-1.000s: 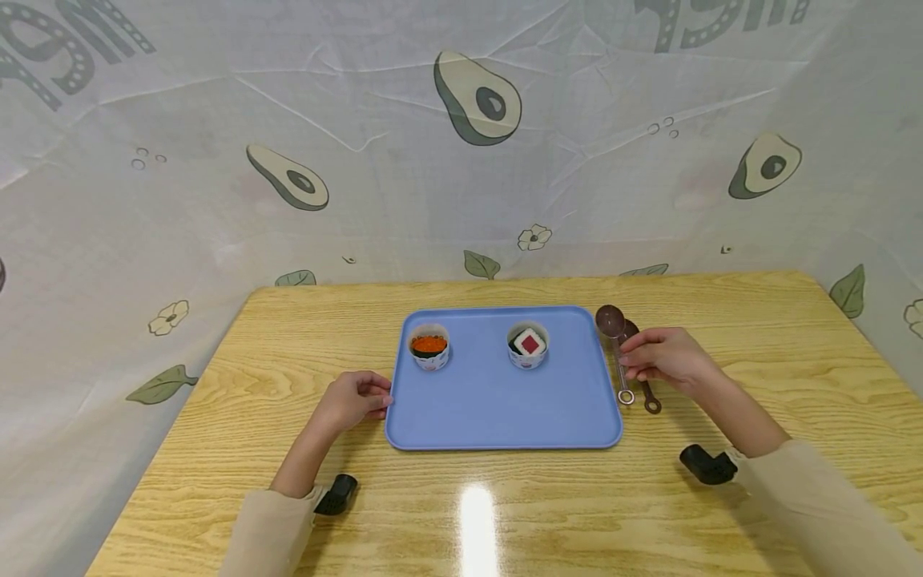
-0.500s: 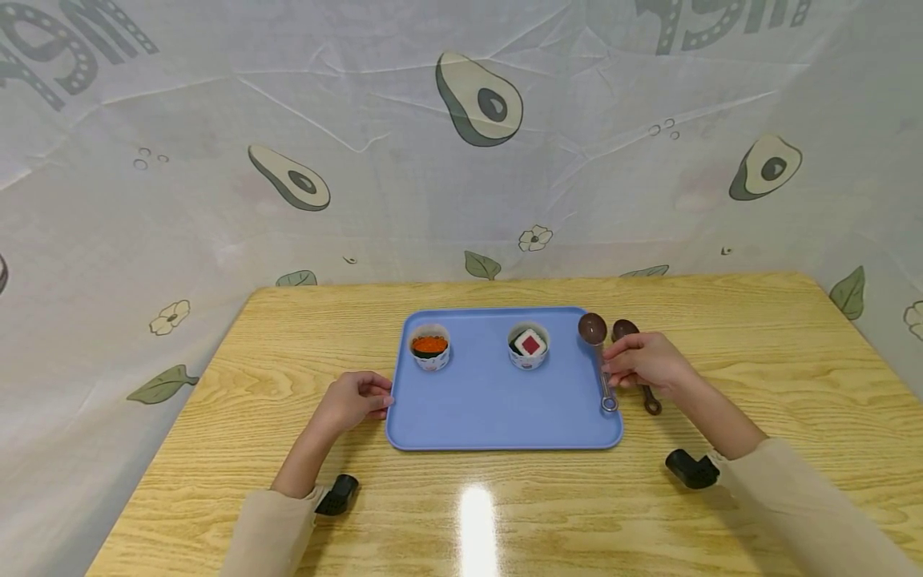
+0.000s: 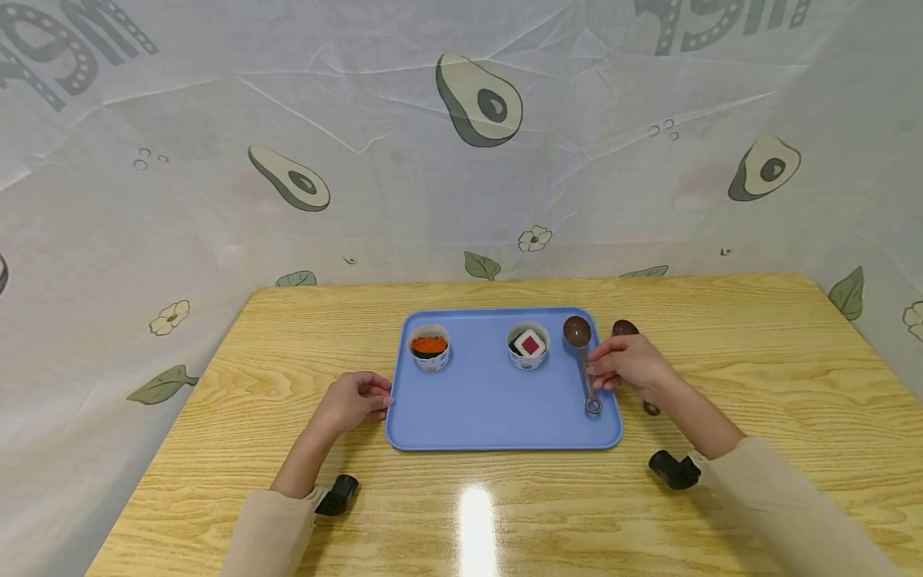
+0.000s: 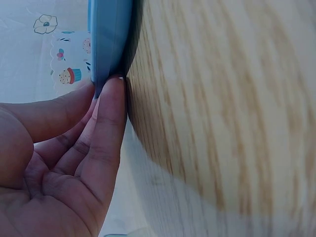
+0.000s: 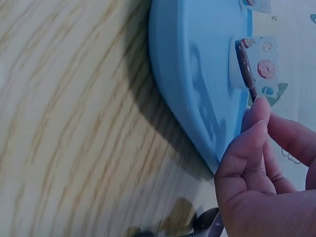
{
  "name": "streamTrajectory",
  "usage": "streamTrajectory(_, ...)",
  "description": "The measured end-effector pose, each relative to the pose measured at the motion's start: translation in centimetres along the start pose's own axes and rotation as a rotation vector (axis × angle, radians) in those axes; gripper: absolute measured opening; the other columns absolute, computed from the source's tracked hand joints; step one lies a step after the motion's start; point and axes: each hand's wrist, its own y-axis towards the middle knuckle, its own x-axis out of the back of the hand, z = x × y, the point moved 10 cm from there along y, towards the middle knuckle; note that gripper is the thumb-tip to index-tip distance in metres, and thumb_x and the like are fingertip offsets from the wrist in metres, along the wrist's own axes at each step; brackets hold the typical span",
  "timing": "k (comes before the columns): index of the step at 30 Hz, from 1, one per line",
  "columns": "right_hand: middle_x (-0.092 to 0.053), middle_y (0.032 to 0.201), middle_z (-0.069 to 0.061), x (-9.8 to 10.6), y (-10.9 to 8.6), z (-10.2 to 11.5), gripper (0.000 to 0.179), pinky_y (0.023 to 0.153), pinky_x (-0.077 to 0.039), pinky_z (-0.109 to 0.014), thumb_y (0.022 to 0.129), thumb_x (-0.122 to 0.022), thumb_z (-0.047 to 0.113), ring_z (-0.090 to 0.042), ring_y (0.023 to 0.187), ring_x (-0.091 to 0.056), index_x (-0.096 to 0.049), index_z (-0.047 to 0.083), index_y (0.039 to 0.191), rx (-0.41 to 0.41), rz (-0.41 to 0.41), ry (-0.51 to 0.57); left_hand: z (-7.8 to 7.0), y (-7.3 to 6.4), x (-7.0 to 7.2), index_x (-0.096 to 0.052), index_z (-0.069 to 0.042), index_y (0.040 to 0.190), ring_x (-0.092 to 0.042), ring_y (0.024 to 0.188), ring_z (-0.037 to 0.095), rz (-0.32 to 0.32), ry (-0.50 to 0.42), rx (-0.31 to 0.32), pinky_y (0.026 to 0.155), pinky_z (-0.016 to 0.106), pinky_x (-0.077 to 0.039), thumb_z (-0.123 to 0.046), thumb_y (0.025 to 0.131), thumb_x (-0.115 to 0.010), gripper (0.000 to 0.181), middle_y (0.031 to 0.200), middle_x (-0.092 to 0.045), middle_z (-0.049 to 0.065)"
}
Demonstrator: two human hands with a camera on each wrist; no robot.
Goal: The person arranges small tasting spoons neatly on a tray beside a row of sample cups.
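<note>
Both cups (image 3: 433, 363) stand on the tray (image 3: 497, 413); the right hand (image 3: 627, 362) pinches one spoon (image 3: 577, 332) above its right side, seemingly not yet placed, the left hand (image 3: 355, 402) pinches its left edge; the second spoon (image 3: 624, 327) lies outside, on the desk (image 3: 339, 320)

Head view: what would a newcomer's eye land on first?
Probably the blue tray on the wooden table, with the orange food in the left cup its brightest spot. Next, the brown spoon that the right hand pinches by its handle above the tray's right side, while the left hand pinches the tray's left edge. Behind, printed avocados stand out on the pale cloth.
</note>
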Motion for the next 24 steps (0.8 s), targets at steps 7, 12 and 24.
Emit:
streamTrajectory(7,-0.063,0.066,-0.008,-0.8,0.3,0.1,0.019,0.049,-0.053,-0.023,0.081,-0.058,-0.009,-0.013,0.053,-0.061,-0.052,-0.017,0.098,0.003,-0.001,0.011,0.1,0.0,-0.1,-0.057,0.014,0.103,-0.061,0.067,0.015,0.003,-0.010,0.006,0.064,0.030,-0.057,0.009,0.085,-0.057,0.019,0.080,-0.059,0.013)
streamTrajectory(12,-0.063,0.067,-0.009,-1.2,0.5,0.1,0.020,0.049,-0.053,-0.023,0.081,-0.058,-0.009,-0.013,0.053,-0.061,-0.052,-0.017,0.099,-0.004,-0.011,0.010,0.1,0.0,0.0,-0.057,0.014,0.103,-0.061,0.067,0.015,-0.003,-0.005,0.015,0.064,0.030,-0.057,0.009,0.085,-0.057,0.019,0.080,-0.060,0.013)
streamTrajectory(24,-0.062,0.064,-0.009,-1.3,0.7,0.0,0.020,0.047,-0.052,-0.023,0.081,-0.058,-0.011,-0.013,0.051,-0.061,-0.052,-0.018,0.098,-0.015,-0.039,0.006,0.1,-0.1,0.0,-0.056,0.014,0.103,-0.061,0.068,0.015,0.002,-0.006,0.016,0.065,0.030,-0.057,0.008,0.085,-0.057,0.019,0.081,-0.060,0.013)
